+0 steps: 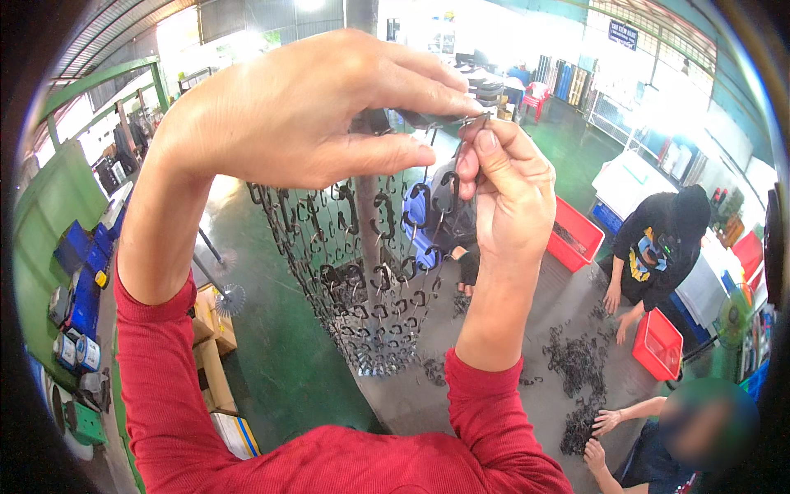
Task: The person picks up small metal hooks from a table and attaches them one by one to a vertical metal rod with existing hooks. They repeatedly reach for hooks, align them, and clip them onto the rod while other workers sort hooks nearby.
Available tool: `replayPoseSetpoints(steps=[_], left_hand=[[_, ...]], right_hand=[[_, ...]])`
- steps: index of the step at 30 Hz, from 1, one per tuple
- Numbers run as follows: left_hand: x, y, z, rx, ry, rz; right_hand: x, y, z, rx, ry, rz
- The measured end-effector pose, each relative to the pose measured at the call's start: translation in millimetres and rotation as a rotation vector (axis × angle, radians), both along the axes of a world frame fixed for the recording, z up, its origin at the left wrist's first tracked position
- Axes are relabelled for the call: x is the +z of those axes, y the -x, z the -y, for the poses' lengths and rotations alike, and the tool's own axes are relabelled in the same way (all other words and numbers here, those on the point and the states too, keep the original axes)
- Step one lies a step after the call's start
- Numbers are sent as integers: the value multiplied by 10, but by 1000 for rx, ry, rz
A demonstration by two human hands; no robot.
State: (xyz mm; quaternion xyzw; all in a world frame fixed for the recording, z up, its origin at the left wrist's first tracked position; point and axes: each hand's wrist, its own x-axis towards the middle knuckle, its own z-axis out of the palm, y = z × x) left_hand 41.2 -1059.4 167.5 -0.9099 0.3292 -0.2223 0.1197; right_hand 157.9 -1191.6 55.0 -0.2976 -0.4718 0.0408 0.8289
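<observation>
The left hand and right hand are raised together, each pinching 1 small dark metal hook between thumb and fingertips. It sits at the top edge of a tall wire rack hung with many dark C-shaped metal pieces.

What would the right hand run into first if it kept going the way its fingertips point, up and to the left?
Probably the left hand: the right hand pinches a small dark metal piece directly against the left thumb and forefinger. Their fingertips look nearly touching, though depth is uncertain.

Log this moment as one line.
left hand: pinching metal hook | right hand: pinching hook | below: hanging rack of dark C-shaped parts
</observation>
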Motion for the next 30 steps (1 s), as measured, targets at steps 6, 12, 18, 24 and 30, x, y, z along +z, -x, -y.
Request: replayPoseSetpoints(steps=[6,12,18,24,30], left_hand=[[-11,17,123,-12,70,-37],[28,-16,123,-50,17,-27],[-16,-1,94,-5,10,35],[0,-65,72,-118,145,-130],[34,67,126,-2,73,-129]], right_hand=[[-18,15,77,49,-21,-32],[-92,-104,226,104,-60,-55],[-217,-323,555,-455,121,-80],[-498,-607,1229,-1420,834,-48],[-329,-271,624,-990,357,357]])
